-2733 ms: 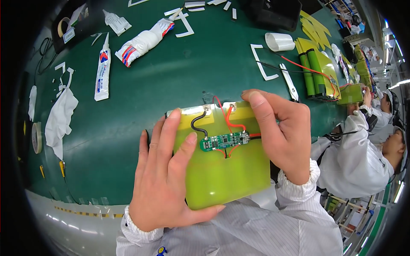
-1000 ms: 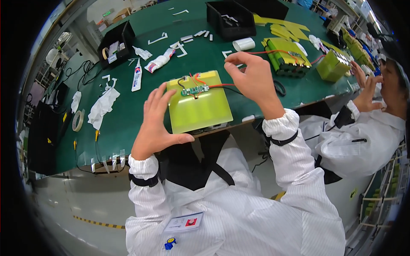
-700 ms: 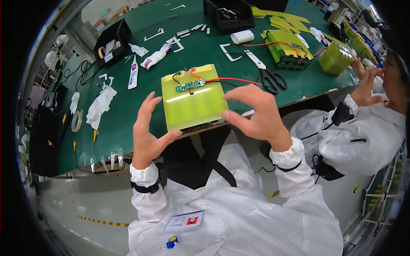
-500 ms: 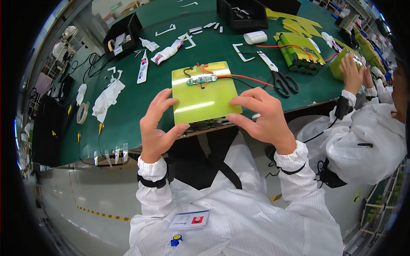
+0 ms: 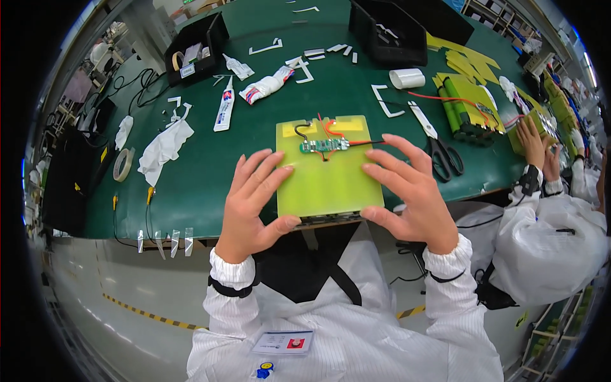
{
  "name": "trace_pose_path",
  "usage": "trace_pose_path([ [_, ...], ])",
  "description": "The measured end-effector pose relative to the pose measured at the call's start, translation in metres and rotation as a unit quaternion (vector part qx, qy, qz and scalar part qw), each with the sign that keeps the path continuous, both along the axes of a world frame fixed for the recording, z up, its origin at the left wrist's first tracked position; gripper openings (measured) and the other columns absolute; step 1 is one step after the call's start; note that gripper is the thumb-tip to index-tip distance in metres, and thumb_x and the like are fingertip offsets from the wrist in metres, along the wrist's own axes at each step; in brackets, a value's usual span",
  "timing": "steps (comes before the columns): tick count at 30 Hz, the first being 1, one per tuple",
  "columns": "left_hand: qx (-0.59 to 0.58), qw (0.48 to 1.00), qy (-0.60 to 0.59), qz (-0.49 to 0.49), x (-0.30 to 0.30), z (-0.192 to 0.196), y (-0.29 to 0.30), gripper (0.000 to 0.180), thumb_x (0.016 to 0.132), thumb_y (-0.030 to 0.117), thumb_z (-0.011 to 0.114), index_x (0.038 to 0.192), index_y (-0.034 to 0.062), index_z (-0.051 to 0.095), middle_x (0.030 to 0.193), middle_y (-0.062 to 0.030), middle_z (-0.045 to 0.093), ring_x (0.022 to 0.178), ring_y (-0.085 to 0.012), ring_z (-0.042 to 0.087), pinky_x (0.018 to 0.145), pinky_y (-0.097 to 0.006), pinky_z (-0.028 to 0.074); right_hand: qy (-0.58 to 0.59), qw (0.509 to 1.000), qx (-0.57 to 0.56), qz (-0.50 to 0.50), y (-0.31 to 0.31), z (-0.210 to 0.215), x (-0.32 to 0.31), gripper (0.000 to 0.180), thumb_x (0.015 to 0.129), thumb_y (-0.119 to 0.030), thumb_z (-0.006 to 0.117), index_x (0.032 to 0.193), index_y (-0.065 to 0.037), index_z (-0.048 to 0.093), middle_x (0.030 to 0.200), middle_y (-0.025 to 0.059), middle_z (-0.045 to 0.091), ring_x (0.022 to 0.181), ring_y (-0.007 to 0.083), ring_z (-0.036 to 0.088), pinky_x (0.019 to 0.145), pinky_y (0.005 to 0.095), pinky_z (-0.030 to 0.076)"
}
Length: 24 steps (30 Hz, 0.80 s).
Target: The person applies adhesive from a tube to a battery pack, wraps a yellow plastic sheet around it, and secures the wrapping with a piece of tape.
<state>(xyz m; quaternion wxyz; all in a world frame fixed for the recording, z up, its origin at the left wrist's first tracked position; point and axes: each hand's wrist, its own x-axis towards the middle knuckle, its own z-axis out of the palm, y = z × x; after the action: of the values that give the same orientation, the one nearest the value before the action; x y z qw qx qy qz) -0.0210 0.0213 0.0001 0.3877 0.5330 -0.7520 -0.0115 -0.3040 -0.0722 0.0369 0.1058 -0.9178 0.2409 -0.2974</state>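
Observation:
A battery pack (image 5: 330, 184) with a yellow-green top sheet lies at the table's near edge in front of me. Across its upper part sits a small green circuit board (image 5: 324, 146) with red and black wires. My left hand (image 5: 254, 197) holds the pack's left side, fingers along the edge and thumb at the near corner. On the opposite side my right hand (image 5: 410, 194) grips it, thumb at the near right corner and fingertips over the right edge, by the wires. Black-handled scissors (image 5: 439, 143) lie right of the pack. Only a strip of the dark near side shows.
Beyond the pack lie two glue tubes (image 5: 224, 109), crumpled white-wrapped material (image 5: 267, 86) and a white roll (image 5: 407, 78). Black bins (image 5: 388, 38) stand at the back. Another battery pack (image 5: 468, 108) sits at right, near a co-worker's hands (image 5: 534, 140). Tape (image 5: 123, 165) lies left.
The view has shifted. The pack now shows less of its near side and lies flatter. My right fingers have spread and reach farther up its right edge, near the wires.

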Motion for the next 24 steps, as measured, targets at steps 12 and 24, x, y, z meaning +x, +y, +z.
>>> trace_pose_path([
  [12,0.031,0.999,-0.025,-0.007,0.002,0.006,0.002,0.076,0.084,0.066,0.059,0.128,0.0042,0.060,0.137,-0.0152,0.055,0.109,-0.0415,0.049,0.102,-0.058,0.037,0.131,0.990,0.017,0.048,-0.012,0.047,0.008,0.042,0.080,-0.038,0.076,0.103,-0.003,0.067,0.115,0.0094,0.068,0.128,0.0313,0.050,0.107,0.0551,0.030],
  [24,0.069,0.996,0.056,-0.018,-0.001,0.000,-0.004,0.065,0.077,0.054,0.068,0.123,0.0075,0.063,0.134,-0.0099,0.058,0.110,-0.0414,0.048,0.103,-0.064,0.032,0.192,0.966,0.107,0.133,-0.055,0.065,0.040,0.042,0.071,-0.027,0.084,0.101,-0.004,0.065,0.097,0.0126,0.068,0.120,0.0377,0.059,0.111,0.0535,0.039],
])
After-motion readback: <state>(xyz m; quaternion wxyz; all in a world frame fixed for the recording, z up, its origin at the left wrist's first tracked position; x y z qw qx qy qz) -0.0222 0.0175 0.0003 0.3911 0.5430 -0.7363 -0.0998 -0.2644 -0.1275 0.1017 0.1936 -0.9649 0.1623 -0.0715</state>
